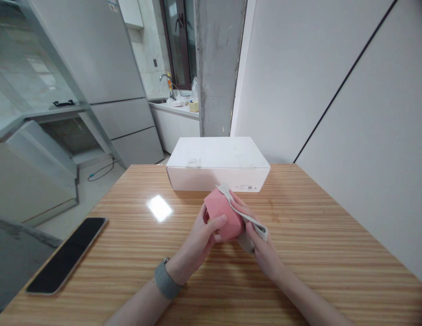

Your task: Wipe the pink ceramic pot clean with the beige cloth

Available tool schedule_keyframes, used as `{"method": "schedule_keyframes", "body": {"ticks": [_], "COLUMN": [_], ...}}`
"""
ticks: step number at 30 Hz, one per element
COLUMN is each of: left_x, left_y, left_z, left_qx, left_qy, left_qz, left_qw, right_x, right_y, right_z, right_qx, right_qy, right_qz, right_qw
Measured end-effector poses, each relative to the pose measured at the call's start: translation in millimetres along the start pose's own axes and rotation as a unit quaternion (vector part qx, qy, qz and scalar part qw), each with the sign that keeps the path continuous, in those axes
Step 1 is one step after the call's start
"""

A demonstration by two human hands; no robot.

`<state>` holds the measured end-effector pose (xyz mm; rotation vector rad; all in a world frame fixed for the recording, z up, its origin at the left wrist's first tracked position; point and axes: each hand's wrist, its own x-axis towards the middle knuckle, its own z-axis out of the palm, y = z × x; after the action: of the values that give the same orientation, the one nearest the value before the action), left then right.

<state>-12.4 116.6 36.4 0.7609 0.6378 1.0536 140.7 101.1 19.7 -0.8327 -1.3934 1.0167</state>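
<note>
My left hand (206,231) is closed on a pink faceted object (221,215), its thumb lying across the near side. The object is held tilted above the table, and its exact kind cannot be made out. A folded light grey cloth (249,218) is gripped in my right hand (260,242). The cloth presses against the object's upper right side, and part of it hangs below. A grey band (166,279) circles my left wrist.
A white cardboard box (217,179) stands behind my hands on the striped wooden table (316,253). Near the table's left edge lies a dark-screened phone (68,256). Beyond are a fridge (95,54), a sink counter (177,117) and a white wall (299,68).
</note>
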Motion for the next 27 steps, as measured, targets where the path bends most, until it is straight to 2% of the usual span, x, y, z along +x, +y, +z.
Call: {"method": "schedule_keyframes", "body": {"ticks": [7, 11, 14, 17, 22, 25, 27], "left_x": [2.5, 3.8, 3.9, 4.7, 8.2, 10.3, 11.3], "left_y": [2.3, 5.1, 6.7, 7.1, 10.4, 12.8, 13.9], "left_z": [-7.4, -9.4, -11.0, -14.7, -22.8, -25.5, -26.0], "left_qx": [-0.034, -0.091, -0.111, -0.109, -0.134, -0.146, -0.153], "left_qy": [-0.014, -0.057, -0.081, -0.097, -0.129, -0.136, -0.139], "left_qz": [-0.059, -0.088, -0.077, -0.078, -0.148, -0.167, -0.176], "left_qw": [0.998, 0.99, 0.987, 0.986, 0.971, 0.965, 0.963], "right_x": [-1.4, 0.7, 1.9, 2.0, 2.3, 1.9, 1.1], "right_y": [-8.5, -13.7, -14.6, -13.8, -16.0, -17.1, -15.3], "right_z": [-2.0, -4.1, -6.4, -8.8, -10.1, -9.2, -8.1], "right_qx": [-0.065, -0.093, -0.11, -0.116, -0.121, -0.117, -0.101], "right_qy": [-0.05, -0.071, -0.083, -0.091, -0.106, -0.109, -0.102], "right_qz": [-0.056, -0.09, -0.103, -0.11, -0.136, -0.15, -0.135], "right_qw": [0.995, 0.989, 0.985, 0.983, 0.977, 0.976, 0.98]}}
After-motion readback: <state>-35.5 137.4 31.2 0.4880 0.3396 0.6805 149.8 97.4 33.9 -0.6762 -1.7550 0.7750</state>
